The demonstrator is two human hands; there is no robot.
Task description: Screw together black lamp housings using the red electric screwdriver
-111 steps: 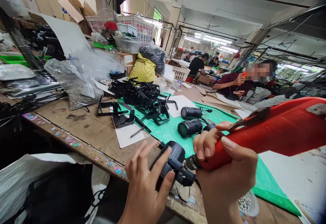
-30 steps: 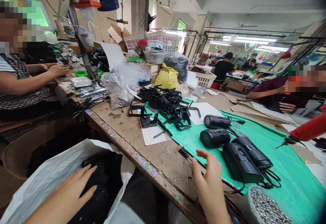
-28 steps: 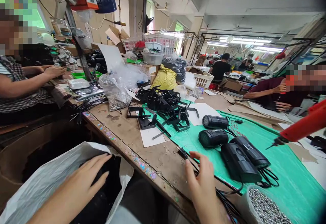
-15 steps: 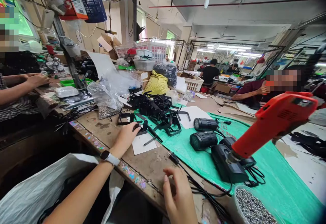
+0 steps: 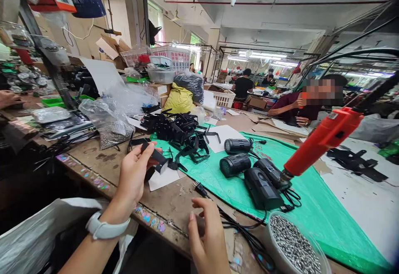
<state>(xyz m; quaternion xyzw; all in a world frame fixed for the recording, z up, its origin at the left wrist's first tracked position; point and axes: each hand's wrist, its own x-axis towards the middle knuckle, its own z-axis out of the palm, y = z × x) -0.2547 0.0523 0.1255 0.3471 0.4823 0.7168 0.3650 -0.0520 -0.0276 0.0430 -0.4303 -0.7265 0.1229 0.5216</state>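
My left hand (image 5: 134,174), with a pale watch strap at the wrist, is closed around a black bracket (image 5: 159,157) raised above the bench. Behind it a heap of similar black brackets (image 5: 174,130) lies partly on a green sheet. Over the bench's front edge, my right hand (image 5: 208,232) is empty, its fingers loosely curved and apart. A black power plug (image 5: 200,189) with its cable lies just beyond those fingers. Several black lamp-like units (image 5: 235,165) rest on the green sheet to the right.
A red electric screwdriver (image 5: 324,141) hangs at the right, its tip by the black units. A tub of small metal screws (image 5: 294,245) stands at the front right. Plastic bags (image 5: 109,120) lie at the left. A co-worker (image 5: 289,103) sits across the bench.
My left hand has lifted a black bracket from beside the heap and drawn it back toward me. The right hand stays low by the edge. The view has shifted to the right.
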